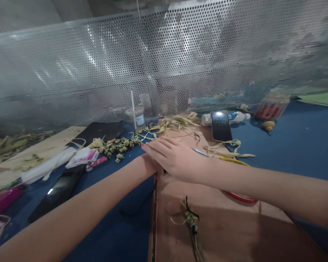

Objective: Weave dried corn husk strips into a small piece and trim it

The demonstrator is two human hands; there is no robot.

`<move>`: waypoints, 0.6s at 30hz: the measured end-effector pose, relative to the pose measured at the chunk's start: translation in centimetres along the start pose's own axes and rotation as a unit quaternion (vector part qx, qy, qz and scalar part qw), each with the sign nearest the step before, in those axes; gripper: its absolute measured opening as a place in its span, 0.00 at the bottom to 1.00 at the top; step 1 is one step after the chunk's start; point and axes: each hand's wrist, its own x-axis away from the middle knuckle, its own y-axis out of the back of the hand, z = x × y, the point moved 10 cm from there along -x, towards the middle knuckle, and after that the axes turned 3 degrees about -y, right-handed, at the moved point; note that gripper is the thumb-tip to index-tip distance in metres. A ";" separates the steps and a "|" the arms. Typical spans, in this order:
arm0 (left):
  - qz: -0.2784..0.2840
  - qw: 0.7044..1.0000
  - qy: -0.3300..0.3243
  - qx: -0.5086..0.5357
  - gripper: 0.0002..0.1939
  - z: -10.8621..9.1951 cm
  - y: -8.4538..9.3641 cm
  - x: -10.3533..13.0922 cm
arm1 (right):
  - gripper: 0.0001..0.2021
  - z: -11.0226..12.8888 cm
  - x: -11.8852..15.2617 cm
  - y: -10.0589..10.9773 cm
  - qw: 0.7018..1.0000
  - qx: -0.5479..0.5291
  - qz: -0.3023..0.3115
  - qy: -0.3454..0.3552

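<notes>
My right hand (177,158) lies across my left hand, fingers extended and close together, pointing left. My left hand (152,163) is mostly hidden under it; only its wrist side shows, and its fingers cannot be made out. Both are over the left edge of a brown board (221,229). Scissors (240,198) with red and yellow handles lie partly beneath my right forearm. Nearer me on the board rests a tied dried plant stem (192,225). Small green knotted plant pieces (121,145) are heaped left of my hands, and pale dry leaves (183,122) lie behind them.
A smartphone (221,126) leans on a plastic bottle (239,116) at the back right, near a clear container (273,105). A cup with a straw (136,118) stands behind the plant pieces. Left are a tissue pack (82,157) and a dark phone (58,193). A perforated metal panel (166,58) closes the back.
</notes>
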 end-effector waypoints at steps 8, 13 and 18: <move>0.120 0.980 -0.150 0.042 0.07 -3.5 1.1 4.9 | 0.15 -2.0 7.1 3.0 0.986 -0.128 -0.050 -0.097; 0.133 0.965 -0.141 0.179 0.08 -4.9 2.1 6.5 | 0.10 -3.8 9.4 0.1 0.939 -0.240 0.002 -0.246; 0.183 0.947 -0.148 0.221 0.10 -4.8 0.4 6.8 | 0.04 -2.7 9.8 -1.6 0.923 -0.266 0.097 -0.260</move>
